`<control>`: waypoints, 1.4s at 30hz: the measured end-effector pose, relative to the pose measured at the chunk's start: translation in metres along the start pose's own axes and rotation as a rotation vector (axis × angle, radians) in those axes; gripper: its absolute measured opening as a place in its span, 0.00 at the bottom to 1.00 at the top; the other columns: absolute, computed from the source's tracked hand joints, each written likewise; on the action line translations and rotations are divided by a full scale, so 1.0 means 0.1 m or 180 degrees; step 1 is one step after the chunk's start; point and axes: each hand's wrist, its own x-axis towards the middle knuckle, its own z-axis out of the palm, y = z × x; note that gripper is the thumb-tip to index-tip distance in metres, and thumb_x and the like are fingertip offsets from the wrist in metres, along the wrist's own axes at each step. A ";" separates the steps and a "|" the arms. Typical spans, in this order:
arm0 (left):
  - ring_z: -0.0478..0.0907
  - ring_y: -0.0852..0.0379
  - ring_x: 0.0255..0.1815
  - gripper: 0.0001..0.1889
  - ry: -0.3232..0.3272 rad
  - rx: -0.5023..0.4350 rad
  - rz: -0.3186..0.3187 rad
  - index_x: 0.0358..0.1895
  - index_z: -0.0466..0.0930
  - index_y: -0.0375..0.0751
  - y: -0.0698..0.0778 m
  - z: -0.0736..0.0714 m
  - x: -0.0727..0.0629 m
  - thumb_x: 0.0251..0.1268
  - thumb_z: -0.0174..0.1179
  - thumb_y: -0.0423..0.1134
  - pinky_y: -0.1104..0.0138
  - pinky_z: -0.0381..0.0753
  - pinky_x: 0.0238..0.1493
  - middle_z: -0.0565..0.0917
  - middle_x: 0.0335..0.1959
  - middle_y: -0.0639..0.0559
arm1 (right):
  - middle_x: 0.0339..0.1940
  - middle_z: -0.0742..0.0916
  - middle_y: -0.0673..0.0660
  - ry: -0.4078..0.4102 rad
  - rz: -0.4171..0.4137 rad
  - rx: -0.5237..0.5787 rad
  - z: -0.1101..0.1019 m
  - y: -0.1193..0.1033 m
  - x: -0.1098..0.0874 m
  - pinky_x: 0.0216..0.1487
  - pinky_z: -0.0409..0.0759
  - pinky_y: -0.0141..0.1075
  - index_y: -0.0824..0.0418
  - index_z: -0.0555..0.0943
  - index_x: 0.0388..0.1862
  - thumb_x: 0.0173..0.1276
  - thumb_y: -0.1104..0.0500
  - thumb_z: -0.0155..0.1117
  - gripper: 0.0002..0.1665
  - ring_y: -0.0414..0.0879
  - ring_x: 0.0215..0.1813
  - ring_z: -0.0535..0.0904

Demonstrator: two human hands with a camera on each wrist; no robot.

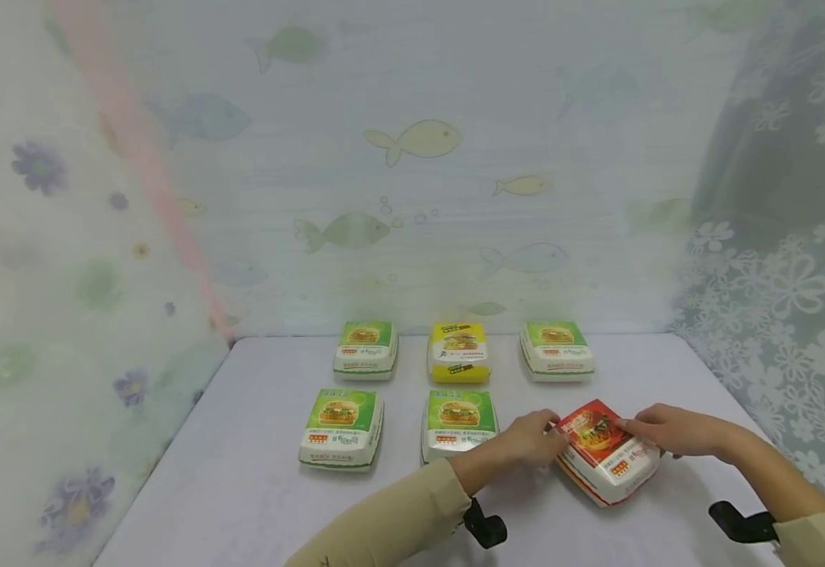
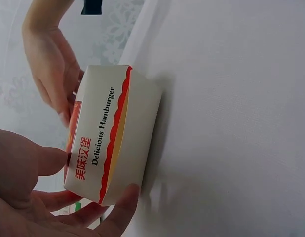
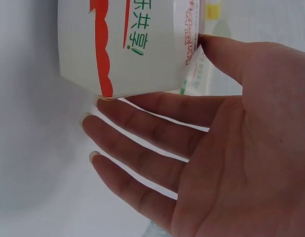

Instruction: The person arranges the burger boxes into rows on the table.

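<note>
A red and white hamburger box (image 1: pixel 608 453) sits turned at an angle at the right front of the table. My left hand (image 1: pixel 529 439) grips its left back corner; in the left wrist view the thumb lies at the red top and the fingers (image 2: pixel 124 210) curl along the side. My right hand (image 1: pixel 681 431) holds the opposite corner, thumb on the lid. The right wrist view shows the box (image 3: pixel 137 47) between that thumb and the index finger, the other fingers (image 3: pixel 137 158) spread beside it. The lid is closed.
A green and white hamburger box (image 1: pixel 460 421) stands just left of my left hand, partly behind it, with another green box (image 1: pixel 342 429) farther left. Behind them are a yellow box (image 1: pixel 458 353) and two green boxes (image 1: pixel 366 350) in a row. A patterned curtain (image 1: pixel 412 197) hangs behind the table.
</note>
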 end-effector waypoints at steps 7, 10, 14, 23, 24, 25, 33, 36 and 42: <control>0.76 0.56 0.60 0.26 0.0014 0.0061 -0.0038 0.70 0.72 0.52 0.00 0.00 -0.03 0.74 0.59 0.52 0.57 0.79 0.61 0.79 0.61 0.52 | 0.53 0.83 0.63 -0.0046 -0.0037 0.0123 -0.05 0.02 0.03 0.44 0.84 0.50 0.73 0.77 0.62 0.80 0.40 0.52 0.36 0.51 0.46 0.79; 0.76 0.54 0.59 0.29 0.0019 -0.0024 -0.0066 0.72 0.69 0.51 -0.02 0.03 -0.07 0.72 0.61 0.52 0.55 0.79 0.60 0.76 0.64 0.49 | 0.56 0.81 0.66 -0.0075 -0.0064 0.0153 -0.06 0.03 0.06 0.44 0.84 0.50 0.71 0.76 0.63 0.80 0.40 0.53 0.35 0.52 0.48 0.79; 0.74 0.53 0.53 0.34 -0.0051 -0.0296 -0.0039 0.74 0.65 0.46 -0.01 0.10 -0.10 0.70 0.64 0.50 0.58 0.81 0.53 0.74 0.66 0.44 | 0.57 0.80 0.67 -0.0090 0.0003 0.0195 -0.03 0.04 0.07 0.43 0.84 0.48 0.71 0.76 0.64 0.80 0.39 0.53 0.36 0.52 0.49 0.77; 0.72 0.56 0.58 0.32 0.0060 -0.0331 0.0051 0.74 0.64 0.45 0.01 0.15 -0.02 0.71 0.63 0.47 0.55 0.76 0.64 0.72 0.66 0.46 | 0.36 0.84 0.53 -0.0228 0.0123 0.0502 0.07 0.03 0.00 0.38 0.82 0.43 0.73 0.79 0.60 0.84 0.41 0.43 0.36 0.47 0.36 0.78; 0.71 0.56 0.57 0.31 0.0067 -0.0345 0.0042 0.73 0.64 0.45 0.02 0.15 -0.01 0.72 0.63 0.47 0.55 0.76 0.64 0.73 0.66 0.45 | 0.35 0.84 0.53 -0.0223 0.0116 0.0520 0.08 0.03 -0.01 0.37 0.82 0.43 0.73 0.79 0.59 0.85 0.42 0.43 0.35 0.47 0.35 0.78; 0.71 0.55 0.56 0.31 0.0070 -0.0370 0.0029 0.73 0.64 0.44 0.02 0.15 0.00 0.72 0.62 0.47 0.55 0.77 0.63 0.73 0.65 0.45 | 0.34 0.84 0.54 -0.0218 0.0096 0.0537 0.09 0.02 -0.02 0.37 0.82 0.42 0.73 0.80 0.58 0.85 0.43 0.42 0.34 0.47 0.34 0.78; 0.71 0.55 0.58 0.32 0.0046 -0.0390 -0.0057 0.76 0.60 0.44 0.06 0.11 0.11 0.75 0.59 0.46 0.55 0.75 0.64 0.71 0.67 0.46 | 0.32 0.84 0.54 -0.0071 0.0043 0.0549 0.10 -0.04 -0.02 0.36 0.84 0.41 0.73 0.81 0.54 0.85 0.47 0.43 0.31 0.47 0.33 0.79; 0.71 0.55 0.55 0.31 0.0085 -0.0428 -0.0085 0.76 0.60 0.44 0.08 0.06 0.19 0.75 0.58 0.45 0.57 0.76 0.61 0.73 0.63 0.46 | 0.31 0.84 0.54 0.0016 0.0013 0.0528 0.10 -0.08 0.02 0.36 0.85 0.42 0.74 0.81 0.53 0.85 0.46 0.43 0.32 0.47 0.32 0.79; 0.72 0.52 0.52 0.27 0.0099 -0.0662 -0.0180 0.73 0.63 0.44 0.10 -0.02 0.31 0.75 0.58 0.43 0.57 0.76 0.57 0.73 0.61 0.44 | 0.30 0.84 0.54 0.0118 0.0009 0.0467 0.10 -0.12 0.11 0.37 0.86 0.42 0.74 0.81 0.51 0.85 0.45 0.43 0.33 0.47 0.31 0.80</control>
